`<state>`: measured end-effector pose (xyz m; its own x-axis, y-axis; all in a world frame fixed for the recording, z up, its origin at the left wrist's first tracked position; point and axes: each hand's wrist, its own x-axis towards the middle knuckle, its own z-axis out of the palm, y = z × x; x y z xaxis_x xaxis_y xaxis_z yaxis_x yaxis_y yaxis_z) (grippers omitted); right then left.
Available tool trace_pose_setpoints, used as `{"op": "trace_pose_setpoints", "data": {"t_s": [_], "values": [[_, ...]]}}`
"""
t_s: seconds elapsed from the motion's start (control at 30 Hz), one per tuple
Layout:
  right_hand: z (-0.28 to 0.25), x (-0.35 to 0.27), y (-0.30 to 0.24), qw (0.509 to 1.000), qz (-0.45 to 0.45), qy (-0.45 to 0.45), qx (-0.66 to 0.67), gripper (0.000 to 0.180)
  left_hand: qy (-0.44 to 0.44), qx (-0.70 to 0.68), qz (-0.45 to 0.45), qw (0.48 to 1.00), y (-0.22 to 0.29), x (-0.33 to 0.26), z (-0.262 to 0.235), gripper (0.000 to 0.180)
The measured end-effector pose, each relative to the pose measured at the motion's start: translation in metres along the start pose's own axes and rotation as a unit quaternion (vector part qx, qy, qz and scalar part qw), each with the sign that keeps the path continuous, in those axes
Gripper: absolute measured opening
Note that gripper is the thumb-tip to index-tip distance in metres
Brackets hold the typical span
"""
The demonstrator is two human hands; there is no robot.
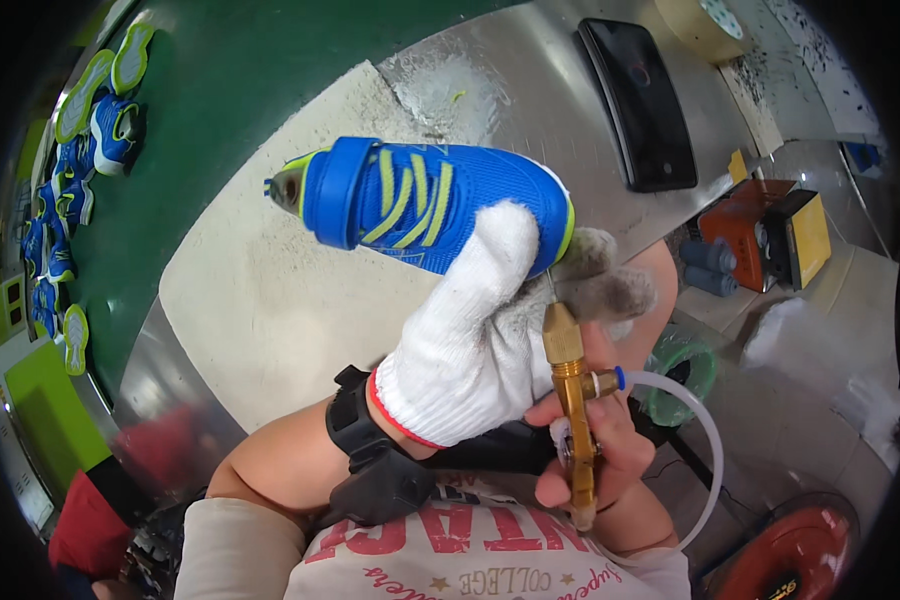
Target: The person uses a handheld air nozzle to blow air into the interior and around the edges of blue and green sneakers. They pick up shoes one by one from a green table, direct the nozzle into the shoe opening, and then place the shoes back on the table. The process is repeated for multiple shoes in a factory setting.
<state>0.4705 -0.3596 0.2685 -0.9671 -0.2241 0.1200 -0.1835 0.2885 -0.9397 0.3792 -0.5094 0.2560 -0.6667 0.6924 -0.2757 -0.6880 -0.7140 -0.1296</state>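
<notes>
Two hands meet just above your chest. Your right hand (595, 440), bare, is wrapped around a brass nozzle tool (573, 400), fingers closed on its shaft, its fine tip pointing up at the toe end of the shoe. A clear hose (705, 440) leaves the tool's side fitting and curves down to your right. Your left hand (480, 340), in a white knit glove with a red cuff, is closed around a small blue shoe (420, 195) with yellow-green stripes, thumb up across its side, grubby fingertips showing past the toe. A black strap device (375, 460) sits on your left wrist.

You hold the shoe in the air, on its side, above a pale mat (270, 300) that lies on a metal worktable (560, 100). Farther back on the metal lies a black phone (640, 100), and a roll of tape (700, 20) sits near the far edge. Away to your left, a green belt (220, 100) carries a row of matching blue shoes (80, 140). To the right, beyond the table's edge, stands an orange and yellow machine (770, 230).
</notes>
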Motion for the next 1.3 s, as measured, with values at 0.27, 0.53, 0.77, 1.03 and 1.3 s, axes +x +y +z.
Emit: {"op": "trace_pose_setpoints", "data": {"t_s": [0.27,0.53,0.77,1.03,1.3], "values": [[0.015,0.039,0.010,0.988,0.006,0.115,0.103,0.070,0.209,0.062,-0.009,0.976,0.051,-0.037,0.008,0.033],[0.026,0.110,0.020,0.976,0.058,0.074,0.197,0.051,0.186,0.205,0.196,0.941,0.192,-0.023,0.024,0.047],[0.043,0.121,0.033,0.969,0.124,0.055,0.205,0.051,0.327,0.654,0.236,0.640,0.313,0.104,0.034,0.060],[0.038,0.122,0.035,0.972,0.118,0.053,0.194,0.064,0.542,0.794,0.269,-0.065,0.415,0.009,0.071,0.071],[0.037,0.121,0.026,0.968,0.163,0.059,0.183,0.058,0.463,0.844,0.247,-0.112,0.396,-0.094,0.022,0.074]]}}
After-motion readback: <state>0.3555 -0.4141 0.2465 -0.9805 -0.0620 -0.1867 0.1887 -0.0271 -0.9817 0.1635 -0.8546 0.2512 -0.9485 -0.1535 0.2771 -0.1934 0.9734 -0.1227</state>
